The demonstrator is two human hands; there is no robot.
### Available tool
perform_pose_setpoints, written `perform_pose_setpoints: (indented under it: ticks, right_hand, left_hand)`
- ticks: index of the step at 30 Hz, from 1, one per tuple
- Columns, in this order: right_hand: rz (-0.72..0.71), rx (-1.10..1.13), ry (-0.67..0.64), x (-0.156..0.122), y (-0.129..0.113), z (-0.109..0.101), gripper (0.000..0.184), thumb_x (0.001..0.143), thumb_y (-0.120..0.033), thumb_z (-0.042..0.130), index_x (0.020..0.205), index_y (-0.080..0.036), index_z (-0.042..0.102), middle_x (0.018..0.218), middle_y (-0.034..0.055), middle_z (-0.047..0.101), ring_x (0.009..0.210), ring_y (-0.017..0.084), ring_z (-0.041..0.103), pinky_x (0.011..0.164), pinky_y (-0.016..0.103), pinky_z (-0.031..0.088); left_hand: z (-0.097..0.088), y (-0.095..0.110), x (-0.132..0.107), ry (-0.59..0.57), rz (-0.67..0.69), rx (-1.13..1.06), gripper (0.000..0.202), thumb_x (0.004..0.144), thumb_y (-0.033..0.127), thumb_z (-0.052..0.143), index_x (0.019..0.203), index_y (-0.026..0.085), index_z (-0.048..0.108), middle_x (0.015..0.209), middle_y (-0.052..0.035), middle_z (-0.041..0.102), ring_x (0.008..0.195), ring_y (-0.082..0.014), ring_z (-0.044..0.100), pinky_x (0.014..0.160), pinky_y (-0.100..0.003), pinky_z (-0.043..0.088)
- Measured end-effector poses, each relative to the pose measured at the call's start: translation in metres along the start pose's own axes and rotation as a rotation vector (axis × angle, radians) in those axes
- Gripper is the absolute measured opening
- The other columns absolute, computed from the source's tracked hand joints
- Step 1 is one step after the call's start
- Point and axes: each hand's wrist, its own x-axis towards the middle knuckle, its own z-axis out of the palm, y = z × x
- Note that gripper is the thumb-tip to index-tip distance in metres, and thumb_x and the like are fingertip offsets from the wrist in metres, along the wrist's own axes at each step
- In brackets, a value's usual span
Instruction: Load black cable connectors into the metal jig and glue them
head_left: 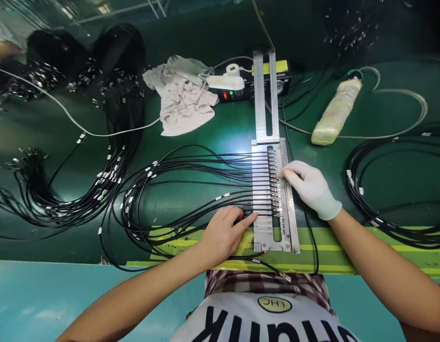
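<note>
A metal wire-holding fixture lies on the table in front of me, with several black cables laid side by side across its slots. Their stripped, coloured ends line up over the long opening. My left hand, bare, is closed over the lower cables at the fixture's left edge, one digit stretched along a cable onto the metal. My right hand, in a white glove with bare fingertips, is pinched at the right side of the row of wire ends. Whatever sits between its fingertips is too small to make out.
Behind the fixture stands a black control box with lit indicators. A crumpled white cloth lies left of it, a wrapped bottle with a tube to the right. Cable bundles lie left, a cable coil right.
</note>
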Motion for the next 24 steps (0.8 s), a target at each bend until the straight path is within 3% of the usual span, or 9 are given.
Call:
perform_pose_setpoints:
  ticks: [3,5,8,12,19,24]
  right_hand:
    - [0.036,-0.051,0.146,-0.003,-0.001,0.006,0.023,0.096,-0.036,0.053,0.108,-0.022,0.066,0.103,0.0040,0.067,0.091,0.019,0.063,0.084,0.032,0.047]
    - [0.072,-0.185,0.196,-0.007,-0.006,0.010,0.037,0.092,-0.042,0.059,0.122,-0.020,0.060,0.108,0.0072,0.067,0.090,0.021,0.063,0.081,0.034,0.047]
    - [0.081,-0.473,0.100,-0.014,-0.017,0.014,0.051,0.090,-0.048,0.060,0.132,-0.020,0.054,0.116,0.0100,0.069,0.098,0.028,0.066,0.084,0.040,0.045]
    - [0.070,-0.616,0.011,-0.020,-0.026,0.016,0.041,0.100,-0.038,0.045,0.138,-0.026,0.050,0.121,0.0059,0.071,0.094,0.024,0.069,0.081,0.038,0.044]
    - [0.105,-0.673,0.117,0.011,-0.021,0.007,0.040,0.102,-0.029,0.032,0.132,-0.025,0.056,0.119,0.0059,0.072,0.097,0.023,0.069,0.080,0.035,0.043]
    - [0.127,-0.689,0.078,0.015,-0.024,0.009,0.046,0.098,-0.044,0.036,0.134,-0.023,0.056,0.086,0.0078,0.076,0.071,0.028,0.070,0.066,0.037,0.045]
  left_hand:
    - [-0.004,0.006,0.001,0.020,-0.005,-0.032,0.038,0.096,0.017,0.046,0.133,0.015,0.055,0.139,-0.0181,0.051,0.127,-0.0298,0.047,0.101,-0.047,0.044]
    - [-0.006,0.012,0.002,-0.018,0.008,-0.061,0.042,0.097,0.031,0.050,0.135,0.012,0.051,0.150,-0.0201,0.042,0.138,-0.0324,0.039,0.110,-0.051,0.039]
    - [-0.009,0.018,0.000,-0.074,0.000,-0.069,0.062,0.094,0.054,0.052,0.138,0.011,0.048,0.153,-0.0228,0.038,0.139,-0.0353,0.039,0.112,-0.055,0.036]
    - [-0.010,0.021,-0.003,-0.084,-0.020,-0.043,0.084,0.082,0.075,0.055,0.139,0.014,0.047,0.152,-0.0244,0.038,0.138,-0.0401,0.038,0.113,-0.061,0.032]
    - [-0.013,0.022,-0.005,-0.076,0.023,0.039,0.084,0.087,0.078,0.039,0.140,0.013,0.046,0.152,-0.0254,0.039,0.141,-0.0398,0.037,0.116,-0.060,0.025]
    - [-0.007,0.021,-0.015,0.046,0.064,0.170,0.089,0.086,0.081,0.036,0.140,0.011,0.046,0.148,-0.0271,0.044,0.137,-0.0386,0.042,0.115,-0.059,0.027]
